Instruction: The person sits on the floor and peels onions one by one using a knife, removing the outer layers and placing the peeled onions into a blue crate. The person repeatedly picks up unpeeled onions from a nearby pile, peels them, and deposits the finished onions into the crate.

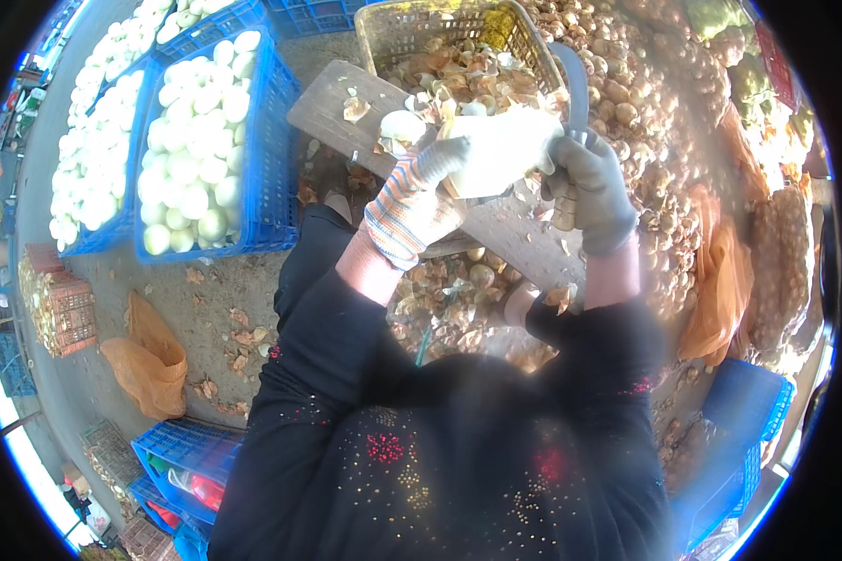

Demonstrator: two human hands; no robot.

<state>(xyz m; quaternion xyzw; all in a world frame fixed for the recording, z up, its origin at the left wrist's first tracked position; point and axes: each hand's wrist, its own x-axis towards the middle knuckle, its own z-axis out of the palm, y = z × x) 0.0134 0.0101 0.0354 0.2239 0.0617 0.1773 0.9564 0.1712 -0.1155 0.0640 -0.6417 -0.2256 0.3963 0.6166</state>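
A striped glove covers my left hand [421,196], which grips the left side of an overexposed white object [509,151]; glare hides what it is. My right hand [593,186], in a grey-coated glove, is closed on a knife [572,80] with its blade pointing up and away. The right fingers are at the object's right edge. Just beyond my left hand, a pale onion [401,127] lies on a worn wooden board [330,105]. Behind the hands, a yellowish plastic crate [372,31] holds dry onion skins [456,70].
Blue crates [270,140] of peeled onions [196,154] stand at the left. Unpeeled onions [624,112] are heaped at the right, beside orange mesh bags [719,280]. Another orange bag [151,361] lies on the floor. Skins and onions [480,275] lie below the board.
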